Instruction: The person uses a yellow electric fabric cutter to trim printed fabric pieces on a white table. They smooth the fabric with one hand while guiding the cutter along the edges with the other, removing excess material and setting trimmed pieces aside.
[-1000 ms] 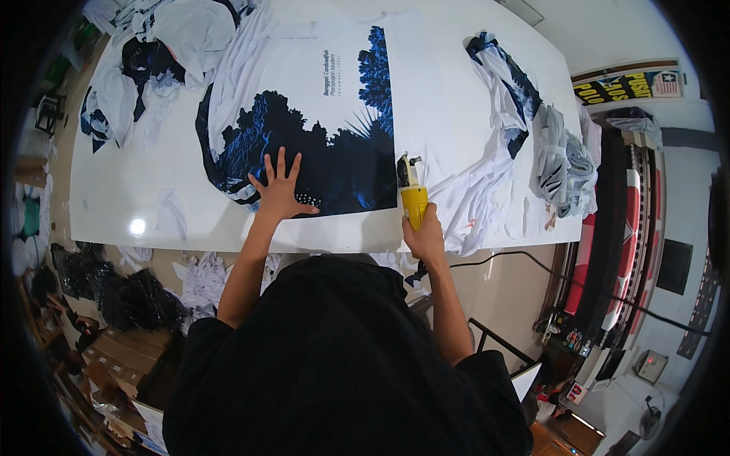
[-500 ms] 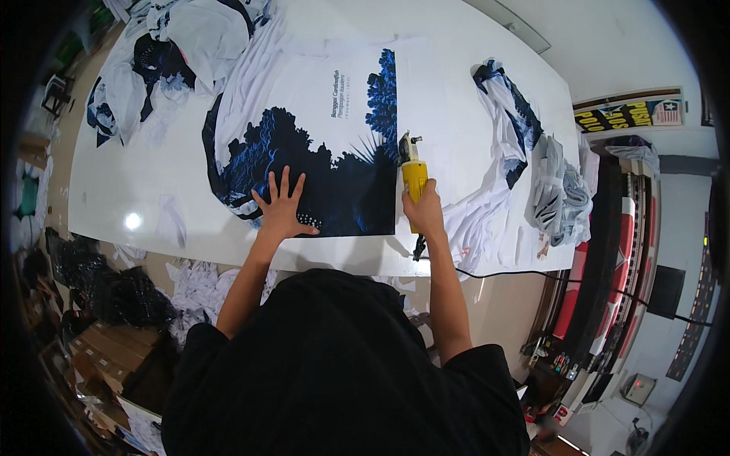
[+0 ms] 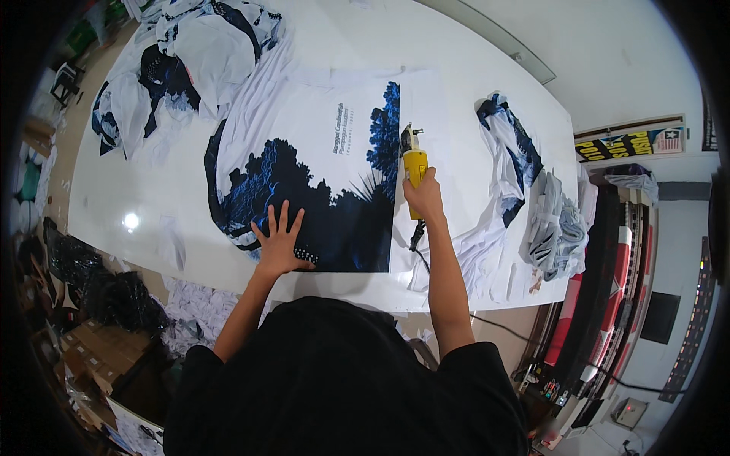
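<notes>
A yellow handheld electric cutter (image 3: 415, 166) with a metal head stands at the right edge of a printed fabric panel (image 3: 350, 235). My right hand (image 3: 425, 197) is closed round the lower part of its body. The panel lies flat, white above and dark navy with blue coral-like shapes below. Its white part runs into bunched white cloth on the left. My left hand (image 3: 279, 245) presses on the panel's lower left with fingers spread. The cutter's blade is too small to make out.
On the white table (image 3: 129, 190), a heap of printed cloth (image 3: 171, 76) lies far left. A crumpled strip (image 3: 517, 144) and grey-white folded bundles (image 3: 559, 228) lie right. A black cord (image 3: 502, 328) trails off right. Black plastic bags (image 3: 125, 300) and cartons (image 3: 106, 349) are at lower left.
The cutter and my right hand have moved farther away along the panel's right edge. My left hand stays spread on the same part of it. The whole view has shifted, so the table appears lower.
</notes>
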Motion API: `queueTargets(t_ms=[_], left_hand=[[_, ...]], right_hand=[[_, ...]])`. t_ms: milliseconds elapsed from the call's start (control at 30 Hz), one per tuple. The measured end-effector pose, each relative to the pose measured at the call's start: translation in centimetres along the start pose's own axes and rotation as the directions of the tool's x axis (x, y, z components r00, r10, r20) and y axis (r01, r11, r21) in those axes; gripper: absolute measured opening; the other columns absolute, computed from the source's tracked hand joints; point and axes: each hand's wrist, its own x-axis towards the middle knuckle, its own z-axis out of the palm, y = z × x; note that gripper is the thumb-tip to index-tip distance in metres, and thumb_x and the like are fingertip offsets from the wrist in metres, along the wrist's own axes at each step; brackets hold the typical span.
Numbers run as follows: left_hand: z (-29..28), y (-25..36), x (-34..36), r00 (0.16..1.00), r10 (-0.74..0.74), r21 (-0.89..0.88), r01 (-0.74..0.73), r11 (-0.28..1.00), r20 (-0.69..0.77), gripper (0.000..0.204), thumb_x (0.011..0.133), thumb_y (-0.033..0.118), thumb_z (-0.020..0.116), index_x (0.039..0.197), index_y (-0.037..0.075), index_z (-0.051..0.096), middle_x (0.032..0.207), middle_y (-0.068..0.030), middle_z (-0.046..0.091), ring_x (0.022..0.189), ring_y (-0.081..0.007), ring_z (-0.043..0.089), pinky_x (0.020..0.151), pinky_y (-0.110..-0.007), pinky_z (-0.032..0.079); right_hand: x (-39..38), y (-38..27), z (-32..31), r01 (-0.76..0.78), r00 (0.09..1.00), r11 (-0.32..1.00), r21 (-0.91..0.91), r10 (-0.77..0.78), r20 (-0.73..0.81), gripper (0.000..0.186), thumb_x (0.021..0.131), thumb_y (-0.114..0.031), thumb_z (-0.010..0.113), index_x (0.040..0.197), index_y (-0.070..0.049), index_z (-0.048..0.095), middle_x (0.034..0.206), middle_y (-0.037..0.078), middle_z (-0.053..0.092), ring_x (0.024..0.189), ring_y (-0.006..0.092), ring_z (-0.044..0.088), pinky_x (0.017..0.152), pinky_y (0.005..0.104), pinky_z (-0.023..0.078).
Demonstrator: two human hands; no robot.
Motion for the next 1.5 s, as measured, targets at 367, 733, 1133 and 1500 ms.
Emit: queueTargets(t_ms=[367, 733, 1133, 1500], left_hand=[[-0.2, 0.0, 0.0, 1.0, -0.008, -0.022, 0.008, 1.0, -0.001, 0.151, 0.043, 0.062, 0.097, 0.168, 0.025, 0.02, 0.176, -0.0175, 0.002, 0.159, -0.0505, -0.004, 0.108, -0.088, 0.003], [-0.1, 0.2, 0.2, 1.0, -0.015, -0.023, 0.015, 1.0, 0.015, 0.15, 0.043, 0.064, 0.095, 0.168, 0.026, 0.021, 0.176, -0.0185, 0.003, 0.159, -0.0509, -0.003, 0.108, -0.088, 0.002], [-3.5, -4.1, -4.7, 0.98, -0.103, 0.131, 0.081, 0.988, 0.17, 0.137, 0.051, 0.054, 0.097, 0.166, 0.025, 0.028, 0.175, -0.0128, 0.01, 0.159, -0.0477, 0.012, 0.111, -0.086, 0.011], [-5.2, -5.2, 23.3, 0.686, -0.381, -0.003, 0.483, 0.876, -0.62, 0.093, 0.095, 0.073, 0.049, 0.16, 0.007, 0.04, 0.169, -0.024, 0.026, 0.157, -0.0501, 0.016, 0.119, -0.075, 0.012]], right_hand=[[9.7, -2.1, -0.2, 0.041, 0.999, 0.999, 0.028, -0.042, 0.002, 0.058, 0.087, -0.032, 0.071, 0.116, 0.009, 0.043, 0.104, 0.043, 0.067, 0.096, 0.0555, 0.07, 0.082, 0.0545, 0.059], [18.8, -4.9, -0.8, -0.007, 0.999, 1.0, -0.024, 0.008, 0.036, 0.063, 0.086, -0.033, 0.07, 0.125, 0.009, 0.043, 0.114, 0.038, 0.067, 0.104, 0.0507, 0.07, 0.09, 0.0527, 0.059], [29.8, -3.6, 1.4, 0.025, 0.987, 0.984, 0.178, 0.004, -0.162, 0.074, 0.085, -0.043, 0.072, 0.129, 0.01, 0.045, 0.115, 0.039, 0.067, 0.107, 0.0521, 0.069, 0.09, 0.0525, 0.058], [-0.2, 15.5, -3.8, -0.011, 0.932, 0.895, 0.446, 0.171, -0.321, 0.061, 0.096, -0.029, 0.069, 0.141, 0.007, 0.046, 0.123, 0.025, 0.063, 0.11, 0.0326, 0.065, 0.091, 0.0431, 0.053]])
